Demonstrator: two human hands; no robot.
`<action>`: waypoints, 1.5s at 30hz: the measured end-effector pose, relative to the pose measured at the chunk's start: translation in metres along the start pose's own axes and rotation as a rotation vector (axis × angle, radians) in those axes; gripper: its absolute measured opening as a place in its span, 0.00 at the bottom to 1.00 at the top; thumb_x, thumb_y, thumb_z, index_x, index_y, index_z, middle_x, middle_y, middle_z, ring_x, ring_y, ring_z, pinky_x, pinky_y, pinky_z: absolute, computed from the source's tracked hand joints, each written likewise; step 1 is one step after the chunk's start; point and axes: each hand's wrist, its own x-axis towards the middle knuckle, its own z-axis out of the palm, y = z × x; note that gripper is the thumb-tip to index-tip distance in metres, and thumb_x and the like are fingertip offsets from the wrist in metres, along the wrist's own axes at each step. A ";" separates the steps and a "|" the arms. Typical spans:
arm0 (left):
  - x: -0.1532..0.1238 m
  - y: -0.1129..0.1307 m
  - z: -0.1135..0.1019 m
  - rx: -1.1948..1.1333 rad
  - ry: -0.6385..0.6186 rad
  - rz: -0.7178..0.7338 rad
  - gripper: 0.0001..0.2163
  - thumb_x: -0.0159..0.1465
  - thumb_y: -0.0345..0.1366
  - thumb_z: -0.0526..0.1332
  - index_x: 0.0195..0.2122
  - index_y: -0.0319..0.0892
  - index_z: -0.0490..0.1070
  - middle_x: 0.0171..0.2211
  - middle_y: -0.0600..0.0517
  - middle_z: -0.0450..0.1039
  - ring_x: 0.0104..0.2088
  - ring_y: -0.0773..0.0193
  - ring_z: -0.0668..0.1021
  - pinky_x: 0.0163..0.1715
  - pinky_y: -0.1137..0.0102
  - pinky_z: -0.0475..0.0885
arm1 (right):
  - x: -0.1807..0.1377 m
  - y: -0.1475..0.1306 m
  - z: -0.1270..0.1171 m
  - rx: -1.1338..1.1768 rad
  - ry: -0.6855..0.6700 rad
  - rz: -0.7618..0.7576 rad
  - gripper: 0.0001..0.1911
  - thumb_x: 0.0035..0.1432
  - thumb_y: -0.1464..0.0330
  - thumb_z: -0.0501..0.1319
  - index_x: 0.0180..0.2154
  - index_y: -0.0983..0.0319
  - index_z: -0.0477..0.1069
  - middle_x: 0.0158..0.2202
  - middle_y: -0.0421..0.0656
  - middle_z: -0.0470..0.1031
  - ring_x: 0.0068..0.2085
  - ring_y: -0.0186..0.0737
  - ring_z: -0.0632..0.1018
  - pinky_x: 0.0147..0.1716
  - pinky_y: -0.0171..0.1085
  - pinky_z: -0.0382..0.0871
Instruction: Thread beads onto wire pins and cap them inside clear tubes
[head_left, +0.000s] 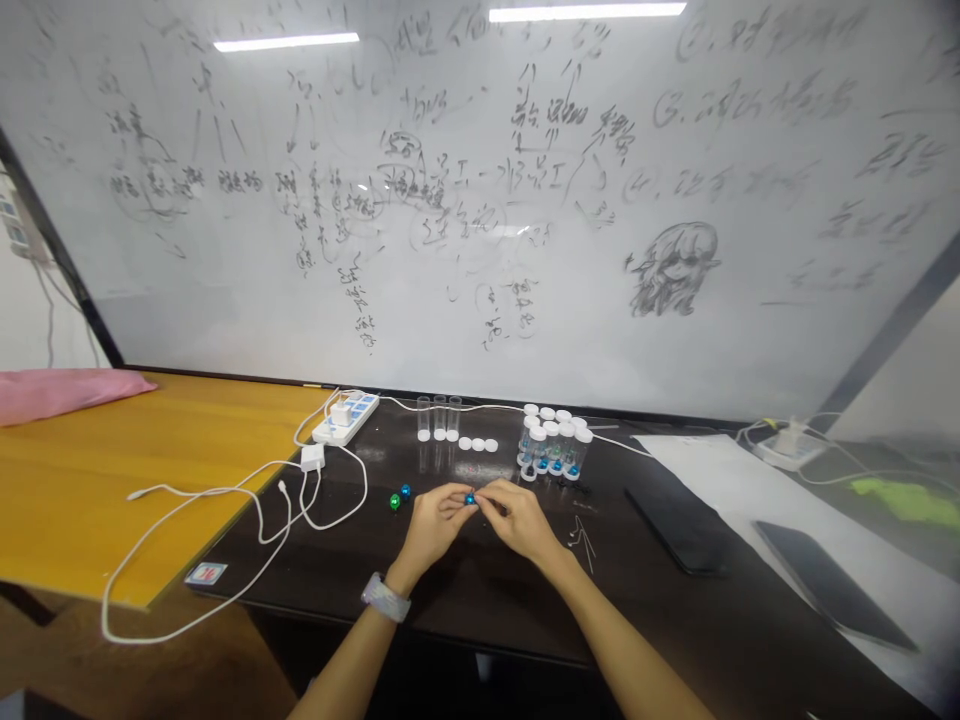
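Observation:
Over the dark desk [480, 575], a small shiny blue ball [470, 499] is pinched between the fingertips of my left hand [436, 518] and my right hand [519, 515]. My left hand grips it from the left, my right from the right. To the left of my hands lie a green shiny ball [395, 502] and another blue ball [406, 491]. Beyond my right hand stands a cluster of clear tubes with white caps [551, 448], several with blue balls inside. Three clear tubes [439, 415] stand farther back, close to three loose white caps [478, 444].
A white power strip [347, 418] with looping white cables [247, 490] spans the left side, beside a yellow table [217, 430]. Thin pins [583, 543] lie right of my hands. Farther right are a black flat object [675, 530] and a phone-like slab [832, 585] on white paper.

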 end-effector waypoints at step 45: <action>-0.003 0.005 -0.007 -0.593 -0.095 -0.389 0.21 0.49 0.34 0.78 0.43 0.36 0.77 0.36 0.43 0.83 0.38 0.57 0.84 0.47 0.65 0.74 | 0.011 0.024 -0.017 -0.052 0.078 0.183 0.13 0.67 0.64 0.55 0.39 0.60 0.78 0.39 0.46 0.81 0.38 0.44 0.80 0.41 0.39 0.70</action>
